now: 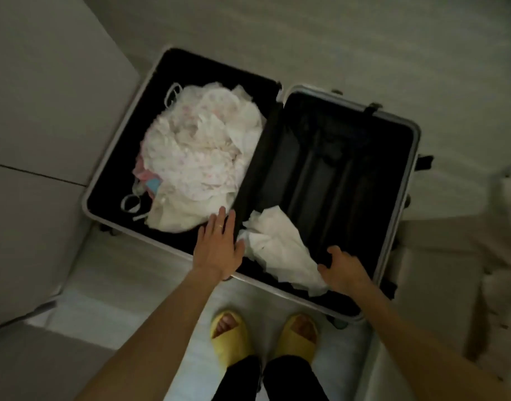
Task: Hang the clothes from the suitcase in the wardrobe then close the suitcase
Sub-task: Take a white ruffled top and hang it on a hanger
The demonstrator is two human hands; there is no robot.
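Observation:
An open suitcase (404, 123) with a silver frame and black lining lies flat on the floor. Its left half holds a heap of white and pale pink clothes (202, 151). A separate white garment (280, 250) lies across the near edge of the right half. My left hand (219, 244) reaches in with straight fingers, its tips at the near edge of the heap. My right hand (342, 269) has its fingers curled at the right end of the white garment, apparently gripping it. The rest of the right half is bare black lining.
A pale bed or mattress (46, 111) borders the suitcase on the left. Light fabric or furniture (462, 241) stands to the right. My feet in yellow slippers (263, 337) stand on the pale floor just in front of the suitcase.

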